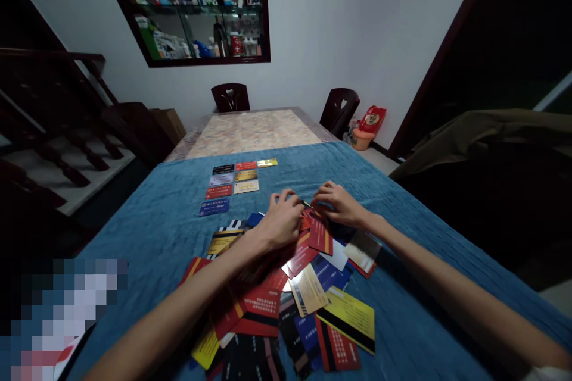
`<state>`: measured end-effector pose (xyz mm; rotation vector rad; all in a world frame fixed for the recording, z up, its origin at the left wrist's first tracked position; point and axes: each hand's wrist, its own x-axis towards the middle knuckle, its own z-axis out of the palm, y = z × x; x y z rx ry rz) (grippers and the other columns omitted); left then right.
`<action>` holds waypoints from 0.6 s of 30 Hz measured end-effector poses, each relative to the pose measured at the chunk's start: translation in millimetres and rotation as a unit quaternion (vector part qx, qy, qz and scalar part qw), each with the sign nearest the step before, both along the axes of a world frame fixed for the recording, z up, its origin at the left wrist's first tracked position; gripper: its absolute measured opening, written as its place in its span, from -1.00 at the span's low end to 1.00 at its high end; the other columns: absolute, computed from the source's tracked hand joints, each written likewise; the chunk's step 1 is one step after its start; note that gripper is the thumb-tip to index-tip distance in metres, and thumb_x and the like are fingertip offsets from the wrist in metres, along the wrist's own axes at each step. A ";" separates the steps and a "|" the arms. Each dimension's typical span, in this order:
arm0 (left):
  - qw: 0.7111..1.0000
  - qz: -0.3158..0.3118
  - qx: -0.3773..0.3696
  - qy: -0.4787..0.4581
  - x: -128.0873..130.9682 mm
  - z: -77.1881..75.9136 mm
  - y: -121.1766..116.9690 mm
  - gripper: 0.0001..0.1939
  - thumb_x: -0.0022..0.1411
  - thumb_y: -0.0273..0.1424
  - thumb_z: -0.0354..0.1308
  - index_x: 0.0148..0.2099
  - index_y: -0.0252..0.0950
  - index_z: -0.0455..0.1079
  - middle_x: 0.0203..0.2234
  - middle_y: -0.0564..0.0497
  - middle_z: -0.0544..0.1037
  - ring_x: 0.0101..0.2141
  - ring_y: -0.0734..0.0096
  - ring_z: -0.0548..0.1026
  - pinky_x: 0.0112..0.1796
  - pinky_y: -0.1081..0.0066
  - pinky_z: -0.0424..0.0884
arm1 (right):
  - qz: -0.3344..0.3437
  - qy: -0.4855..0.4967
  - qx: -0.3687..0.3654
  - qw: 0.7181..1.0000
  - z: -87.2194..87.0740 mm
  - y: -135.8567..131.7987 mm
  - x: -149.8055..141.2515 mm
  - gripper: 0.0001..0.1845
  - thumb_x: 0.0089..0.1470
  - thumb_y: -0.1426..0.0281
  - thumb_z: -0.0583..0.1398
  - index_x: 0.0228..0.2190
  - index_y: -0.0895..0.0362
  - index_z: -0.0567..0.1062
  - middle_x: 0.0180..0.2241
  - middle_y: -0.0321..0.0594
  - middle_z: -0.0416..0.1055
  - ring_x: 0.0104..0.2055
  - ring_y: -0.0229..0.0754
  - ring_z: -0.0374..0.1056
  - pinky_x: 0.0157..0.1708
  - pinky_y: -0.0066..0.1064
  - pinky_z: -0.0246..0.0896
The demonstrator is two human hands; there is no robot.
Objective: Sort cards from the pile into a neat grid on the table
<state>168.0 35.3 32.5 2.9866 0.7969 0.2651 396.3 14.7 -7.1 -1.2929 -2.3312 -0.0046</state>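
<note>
A loose pile of several plastic cards (308, 294), red, blue, yellow and black, lies on a blue cloth (147, 232) in front of me. My left hand (280, 220) and my right hand (338, 203) meet at the far edge of the pile, fingers curled and pinching a dark card (306, 205) between them. Beyond the hands, several cards (232, 183) lie face up in neat rows on the cloth.
The cloth covers the near end of a long table (254, 130) with a pale patterned top. Two dark chairs (230, 97) stand at its far end. A wall cabinet (196, 6) holds bottles. A stair railing (49, 107) runs on the left.
</note>
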 end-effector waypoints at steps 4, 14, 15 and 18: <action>0.996 -0.082 -0.017 0.003 5.7 -5.9 -23.4 -0.80 0.29 -0.44 0.03 -0.09 -0.27 0.43 0.01 -0.15 0.47 0.18 -0.02 0.17 0.06 -0.07 0.19 | 0.027 0.026 0.001 0.999 -1.6 -15.0 5.1 -0.79 0.18 0.44 0.14 -0.26 0.10 0.59 -0.25 -0.09 0.51 -0.13 -0.07 0.26 -0.10 -0.20 0.17; 0.993 -0.104 -0.029 0.045 -1.7 -9.6 -31.0 -0.80 0.23 -0.50 0.06 -0.14 -0.28 0.47 -0.06 -0.16 0.51 0.19 -0.09 0.18 0.06 -0.11 0.18 | 0.056 0.036 -0.048 0.997 -0.2 -29.8 -6.4 -0.73 0.25 0.34 0.11 -0.15 0.06 0.60 -0.10 -0.09 0.53 -0.03 -0.04 0.27 0.00 -0.08 0.21; 0.994 -0.100 -0.022 0.044 -3.5 -10.5 -29.4 -0.79 0.22 -0.51 0.07 -0.14 -0.27 0.47 -0.04 -0.15 0.51 0.20 -0.09 0.17 0.06 -0.11 0.17 | 0.059 0.031 -0.054 0.996 0.1 -30.7 -7.8 -0.72 0.26 0.33 0.11 -0.13 0.05 0.60 -0.08 -0.09 0.53 -0.01 -0.04 0.26 0.01 -0.07 0.20; 0.995 -0.090 -0.006 0.041 -9.2 -14.4 -24.7 -0.73 0.20 -0.56 0.07 -0.11 -0.22 0.49 0.04 -0.13 0.47 0.21 -0.08 0.14 0.07 -0.12 0.15 | 0.062 0.018 -0.077 0.995 0.8 -33.4 -12.5 -0.67 0.27 0.33 0.10 -0.01 0.02 0.55 0.03 -0.10 0.48 0.08 -0.01 0.23 0.06 -0.03 0.18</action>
